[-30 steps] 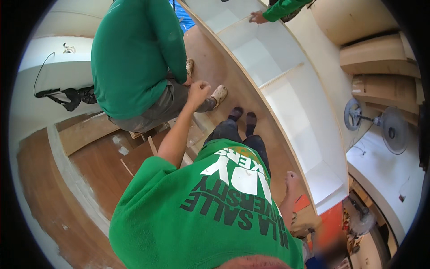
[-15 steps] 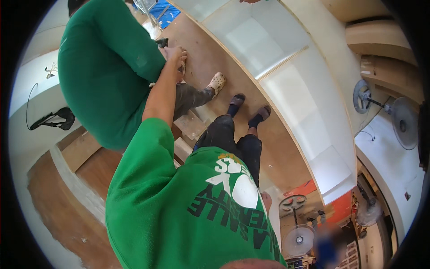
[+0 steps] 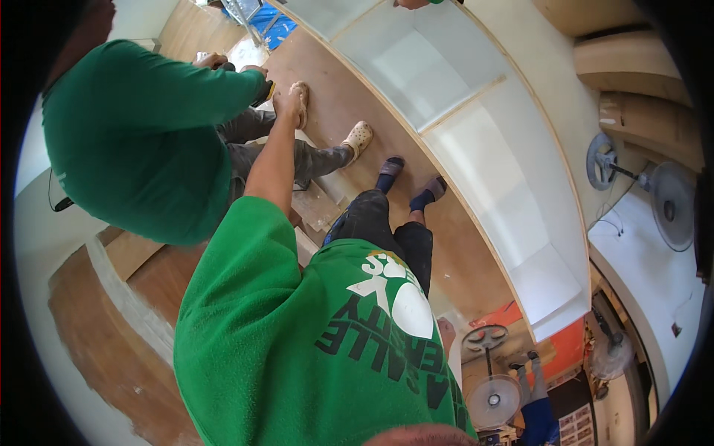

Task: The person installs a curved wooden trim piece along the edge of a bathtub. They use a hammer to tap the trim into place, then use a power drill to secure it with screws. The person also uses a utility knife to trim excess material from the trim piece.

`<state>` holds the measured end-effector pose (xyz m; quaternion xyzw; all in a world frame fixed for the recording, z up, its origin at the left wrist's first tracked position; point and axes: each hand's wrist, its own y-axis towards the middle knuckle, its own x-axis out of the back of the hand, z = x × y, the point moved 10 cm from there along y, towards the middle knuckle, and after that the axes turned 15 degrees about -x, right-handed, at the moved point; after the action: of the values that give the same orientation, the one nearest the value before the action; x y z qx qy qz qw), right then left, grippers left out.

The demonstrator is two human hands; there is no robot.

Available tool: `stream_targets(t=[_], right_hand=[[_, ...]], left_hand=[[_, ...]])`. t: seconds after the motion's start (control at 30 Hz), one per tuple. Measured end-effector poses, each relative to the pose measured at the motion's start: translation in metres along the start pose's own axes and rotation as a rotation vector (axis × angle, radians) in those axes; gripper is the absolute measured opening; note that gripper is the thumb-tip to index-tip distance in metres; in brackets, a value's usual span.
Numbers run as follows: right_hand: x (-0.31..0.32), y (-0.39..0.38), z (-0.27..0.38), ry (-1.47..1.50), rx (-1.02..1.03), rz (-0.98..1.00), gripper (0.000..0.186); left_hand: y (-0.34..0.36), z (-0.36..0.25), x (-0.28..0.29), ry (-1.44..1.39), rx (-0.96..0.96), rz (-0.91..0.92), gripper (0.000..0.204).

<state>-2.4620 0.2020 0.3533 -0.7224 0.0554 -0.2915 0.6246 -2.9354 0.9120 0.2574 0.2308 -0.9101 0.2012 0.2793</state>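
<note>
My bare left forearm reaches up from a green short sleeve, and my left hand [image 3: 285,102] is beside a co-worker's tan clog [image 3: 301,102]. Close by it is a black and yellow tool [image 3: 265,93] near the co-worker's hand [image 3: 256,70]; whether I touch it does not show, and my fingers are too indistinct to read. The co-worker, in a green long-sleeved top [image 3: 141,134], bends over at my left. At the right edge of my shirt shows a patch of skin [image 3: 446,332], perhaps my right hand, mostly hidden.
A long white open cabinet [image 3: 513,201] with wooden edges lies along my right; another hand [image 3: 410,4] rests at its far end. Fans [image 3: 671,207] stand beyond it. Brown boards [image 3: 104,334] lie at left. A person in blue [image 3: 539,420] is at lower right.
The co-worker has turned and shifted left, showing both hands and the black and yellow tool. My left hand has drawn back slightly, left and toward me.
</note>
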Motion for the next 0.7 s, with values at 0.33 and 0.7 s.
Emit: stream_targets(t=[0.33, 0.7], right_hand=[[-0.001, 0.02, 0.128, -0.025, 0.331, -0.038, 0.025], [-0.293, -0.284, 0.374, -0.521, 1.126, 0.321, 0.041]], left_hand=[[-0.115, 0.002, 0.147, 0.051, -0.186, -0.207, 0.053], [-0.277, -0.304, 0.216, 0.441, -1.185, -0.264, 0.051]])
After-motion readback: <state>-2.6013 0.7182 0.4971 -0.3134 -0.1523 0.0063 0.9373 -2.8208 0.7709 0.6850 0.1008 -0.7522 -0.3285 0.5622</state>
